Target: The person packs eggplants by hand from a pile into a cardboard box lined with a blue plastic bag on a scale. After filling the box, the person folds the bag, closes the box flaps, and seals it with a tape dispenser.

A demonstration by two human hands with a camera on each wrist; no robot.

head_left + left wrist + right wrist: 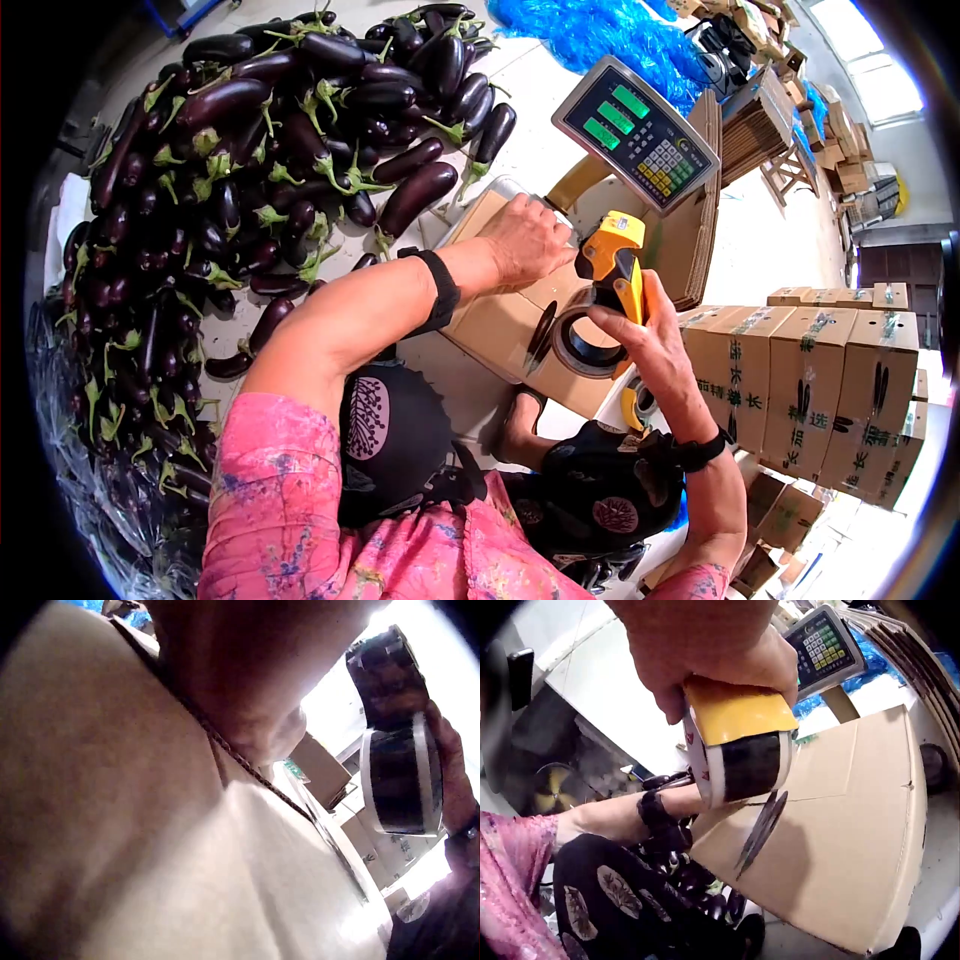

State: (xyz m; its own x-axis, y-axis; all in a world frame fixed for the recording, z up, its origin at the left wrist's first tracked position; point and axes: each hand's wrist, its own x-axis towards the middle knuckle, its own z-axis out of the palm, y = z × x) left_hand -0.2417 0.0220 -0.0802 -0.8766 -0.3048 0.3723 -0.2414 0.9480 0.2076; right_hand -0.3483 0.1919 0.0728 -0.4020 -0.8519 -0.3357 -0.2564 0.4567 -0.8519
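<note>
A cardboard box (470,325) with a dark eggplant print lies in front of the person, its closed face up in the right wrist view (840,847). The left hand (527,240) rests on the box's far part, fingers bent over the flaps near the scale post. Above the box's right part the right hand (650,335) grips a yellow and black tape dispenser (612,262) that carries a wide tape roll (588,342). In the left wrist view the roll (401,780) hangs clear of the cardboard.
Eggplants (230,180) are heaped at the left. Behind the box stands a scale display (636,133), with flat cardboard sheets (705,200) beside it. Printed boxes (810,390) are lined up at the right. Blue plastic (600,30) lies at the back.
</note>
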